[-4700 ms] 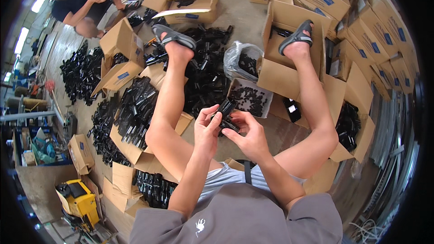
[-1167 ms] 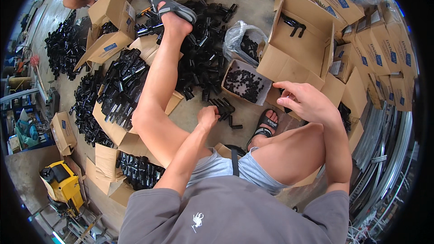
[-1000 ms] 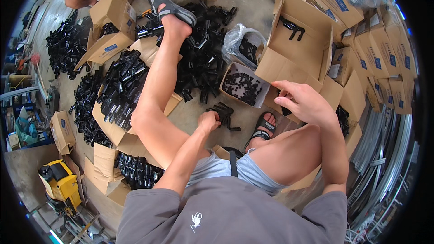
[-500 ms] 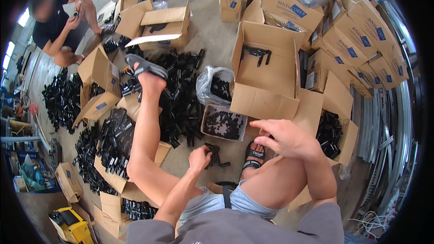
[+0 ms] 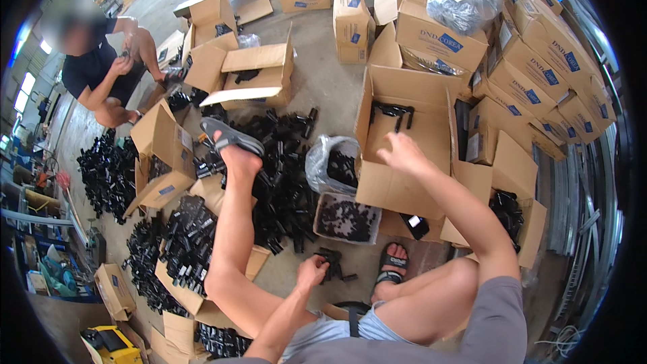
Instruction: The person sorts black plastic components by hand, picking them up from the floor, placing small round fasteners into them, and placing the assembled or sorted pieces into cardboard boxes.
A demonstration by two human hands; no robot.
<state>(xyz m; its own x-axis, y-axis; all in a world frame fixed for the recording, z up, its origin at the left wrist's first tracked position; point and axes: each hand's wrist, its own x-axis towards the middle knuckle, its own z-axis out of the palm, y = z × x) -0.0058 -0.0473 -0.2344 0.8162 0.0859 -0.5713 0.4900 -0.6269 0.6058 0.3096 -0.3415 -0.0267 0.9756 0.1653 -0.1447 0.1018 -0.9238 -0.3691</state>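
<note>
Low in front of me, my left hand (image 5: 313, 271) is closed around a black tubular plastic part (image 5: 330, 264), whose branching ends stick out to the right of the fingers. My right hand (image 5: 402, 153) is over the near side of a large open carton (image 5: 418, 141), its fingers apart and nothing visible in them. A few black parts (image 5: 392, 111) lie inside that carton, just beyond the fingertips. Between my hands stands a shallow box (image 5: 348, 236) of small black pieces, beside a clear plastic bag (image 5: 323, 168) with more black pieces.
A big heap of black parts (image 5: 283, 168) covers the floor by my left leg. Stacked cartons (image 5: 532, 74) and metal rails (image 5: 579, 216) line the right side. At the far left a co-worker (image 5: 94, 67) crouches with a small dark thing in hand. A phone-like black slab (image 5: 415, 226) lies near my right foot.
My right hand has moved from above my right knee forward over the large carton. The left hand still holds the black part. The whole view has shifted, the scene now sitting lower.
</note>
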